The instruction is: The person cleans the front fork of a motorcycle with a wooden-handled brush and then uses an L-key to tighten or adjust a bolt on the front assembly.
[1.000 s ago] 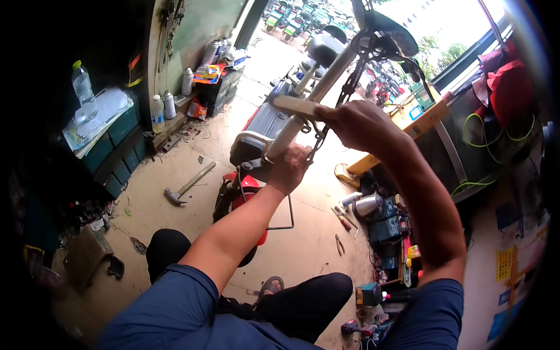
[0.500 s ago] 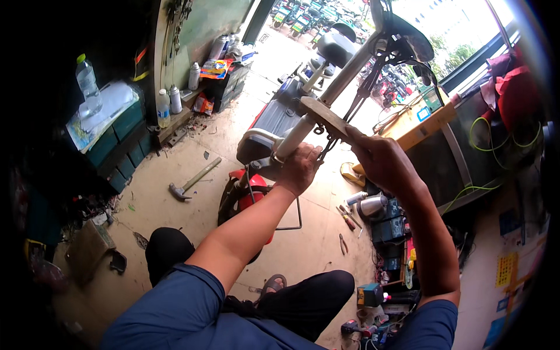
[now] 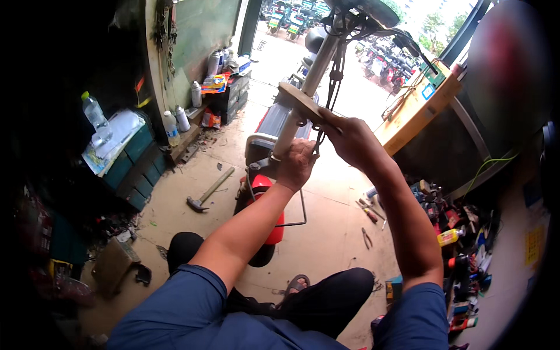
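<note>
In front of me an electric bike stands with its pale steering tube (image 3: 315, 73) tilted up and away. A flat brown bar (image 3: 300, 102) lies across the tube, small rings showing below its edge. My right hand (image 3: 353, 140) is closed on the bar's near end. Lower down, my left hand (image 3: 296, 164) is closed with fingers curled, right beside the tube's foot; what lies inside its grip is hidden. Dark cables (image 3: 336, 76) run down from the handlebar (image 3: 364, 14) toward both hands. Below is a red front mudguard (image 3: 274, 224) over the wheel.
On the floor to the left lies a hammer (image 3: 210, 189); pliers (image 3: 366, 238) and screwdrivers (image 3: 367, 211) lie to the right. Spray cans (image 3: 196, 93) and a water bottle (image 3: 96, 116) stand at left. A yellow box (image 3: 417, 108) and heaped tools (image 3: 455, 233) are at right.
My view has shifted, so the bike's tube and handlebar sit further left in the picture. Both hands keep their places, the right on the bar and the left by the tube's foot.
</note>
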{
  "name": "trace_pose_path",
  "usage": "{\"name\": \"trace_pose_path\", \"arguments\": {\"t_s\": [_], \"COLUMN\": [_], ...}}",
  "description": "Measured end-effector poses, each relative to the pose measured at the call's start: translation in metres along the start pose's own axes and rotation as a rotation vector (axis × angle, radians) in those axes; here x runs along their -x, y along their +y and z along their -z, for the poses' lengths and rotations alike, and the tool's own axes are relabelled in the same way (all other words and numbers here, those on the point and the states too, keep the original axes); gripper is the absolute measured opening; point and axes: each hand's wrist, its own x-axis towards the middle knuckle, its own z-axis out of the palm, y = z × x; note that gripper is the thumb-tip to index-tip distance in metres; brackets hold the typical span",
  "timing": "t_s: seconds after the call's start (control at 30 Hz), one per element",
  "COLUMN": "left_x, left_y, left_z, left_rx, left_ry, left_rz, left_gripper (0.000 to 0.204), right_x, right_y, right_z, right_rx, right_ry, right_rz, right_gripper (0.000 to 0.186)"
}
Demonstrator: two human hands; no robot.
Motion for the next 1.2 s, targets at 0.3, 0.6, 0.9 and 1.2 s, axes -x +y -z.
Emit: {"name": "trace_pose_path", "arguments": {"t_s": [0.3, 0.6, 0.9, 1.2], "left_x": [0.0, 0.006, 0.006, 0.013], "left_y": [0.004, -0.001, 0.001, 0.0], "left_z": [-0.006, -0.005, -0.006, -0.003], "left_rx": [0.017, 0.002, -0.003, -0.03], "left_ry": [0.031, 0.057, 0.114, 0.098], "left_rz": [-0.034, -0.027, -0.006, 0.044], "left_gripper": [0.036, 0.033, 0.035, 0.038], "right_x": [0.002, 0.007, 0.047, 0.064], "right_y": [0.01, -0.004, 0.026, 0.003], "right_z": [-0.004, -0.002, -0.035, -0.052], "right_rx": [-0.04, -0.046, 0.248, -0.221], "right_ry": [0.017, -0.003, 0.209, 0.295], "right_rz": [-0.039, -0.051, 0.283, 0.052], "right_gripper": [0.039, 0.039, 0.04, 0.044]}}
